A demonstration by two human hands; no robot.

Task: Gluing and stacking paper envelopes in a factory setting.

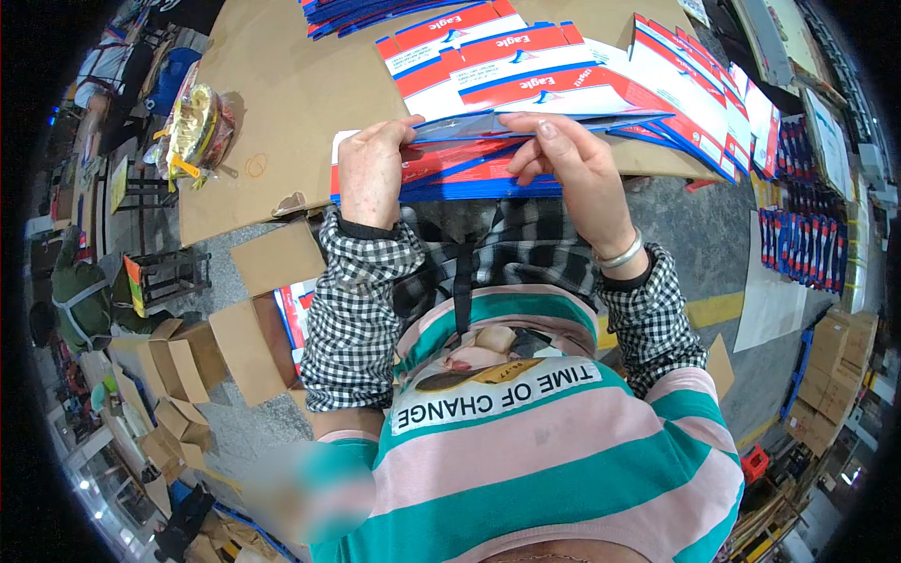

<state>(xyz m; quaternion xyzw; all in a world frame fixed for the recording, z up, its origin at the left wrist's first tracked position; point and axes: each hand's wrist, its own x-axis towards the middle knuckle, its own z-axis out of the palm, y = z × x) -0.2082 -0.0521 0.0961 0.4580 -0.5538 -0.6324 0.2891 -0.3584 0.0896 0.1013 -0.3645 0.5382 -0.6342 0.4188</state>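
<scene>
Near the table's front edge, a flat red, white and blue printed carton (455, 129) is tilted up with its blue-grey edge toward me. My left hand (371, 174) is closed on its left end, thumb along the edge. My right hand (580, 169) pinches the same edge near the middle, its other fingers curled below. Beneath it lies a stack of similar flat cartons (469, 190) with blue edges. Just beyond, more printed cartons (526, 70) overlap in a fan. The undersides of both hands' grips are partly hidden.
The brown cardboard-topped table (282, 103) holds a plastic-wrapped yellow bundle (194, 127) at left and another carton pile (361, 14) at the back. More cartons (690, 94) fan out at right. Open cardboard boxes (249, 347) stand on the floor at left. Bundled cartons (802, 249) stand at far right.
</scene>
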